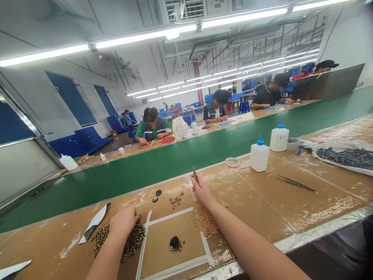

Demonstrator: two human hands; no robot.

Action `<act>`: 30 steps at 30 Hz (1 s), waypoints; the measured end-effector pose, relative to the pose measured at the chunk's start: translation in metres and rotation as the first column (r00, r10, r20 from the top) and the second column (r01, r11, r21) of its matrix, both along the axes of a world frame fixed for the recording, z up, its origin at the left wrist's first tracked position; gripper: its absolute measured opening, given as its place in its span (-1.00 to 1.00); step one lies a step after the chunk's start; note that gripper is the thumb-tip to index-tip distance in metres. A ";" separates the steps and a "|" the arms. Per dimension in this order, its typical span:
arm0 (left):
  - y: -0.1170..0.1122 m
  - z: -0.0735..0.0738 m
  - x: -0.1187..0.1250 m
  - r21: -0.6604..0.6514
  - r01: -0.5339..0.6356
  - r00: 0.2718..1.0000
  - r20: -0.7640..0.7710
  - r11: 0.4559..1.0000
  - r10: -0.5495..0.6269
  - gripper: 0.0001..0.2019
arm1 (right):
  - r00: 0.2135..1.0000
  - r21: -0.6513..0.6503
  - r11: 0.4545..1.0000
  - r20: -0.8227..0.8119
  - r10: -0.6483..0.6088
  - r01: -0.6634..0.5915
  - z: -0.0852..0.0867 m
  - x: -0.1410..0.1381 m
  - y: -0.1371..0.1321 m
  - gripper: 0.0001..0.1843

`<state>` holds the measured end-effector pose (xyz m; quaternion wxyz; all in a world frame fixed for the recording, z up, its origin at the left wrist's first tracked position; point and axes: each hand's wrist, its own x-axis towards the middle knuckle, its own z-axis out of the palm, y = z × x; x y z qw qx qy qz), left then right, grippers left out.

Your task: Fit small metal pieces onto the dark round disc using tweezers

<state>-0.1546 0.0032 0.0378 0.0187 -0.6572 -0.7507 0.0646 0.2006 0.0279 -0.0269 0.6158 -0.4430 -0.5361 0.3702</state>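
My left hand (124, 221) rests knuckles-up on a heap of small dark and brass parts (132, 240), with its fingers curled into the heap. My right hand (201, 190) is closed round a thin pair of tweezers (194, 173) that points up and away. It hovers over a heap of small pale golden beads (204, 219). A black round part (174, 243) lies inside a square marked with white tape (147, 223). Two dark discs (156, 195) and a few loose brass pieces (175, 200) lie just beyond the square.
Two white bottles with blue caps (259, 154) stand on the brown bench, beside a small clear dish (232, 161) and spare tweezers (294, 182). A bag of dark parts (346, 157) lies far right. A green conveyor belt (175, 159) runs past; several seated people work beyond it.
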 end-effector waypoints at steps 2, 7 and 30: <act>0.005 -0.002 -0.011 -0.026 -0.004 1.000 -0.021 1.000 0.003 -0.82 | 1.000 0.026 1.000 0.018 0.002 -0.003 -0.001 -0.001 0.003 -0.56; 0.014 -0.011 -0.018 -0.026 0.022 1.000 -0.009 0.999 -0.023 -0.83 | 0.999 0.064 0.998 0.040 0.024 -0.026 -0.007 -0.001 0.006 -0.62; 0.005 0.000 -0.023 0.037 0.077 0.975 0.205 0.996 -0.083 -0.77 | 0.997 0.046 0.998 0.071 -0.035 0.032 -0.001 0.009 -0.001 -0.52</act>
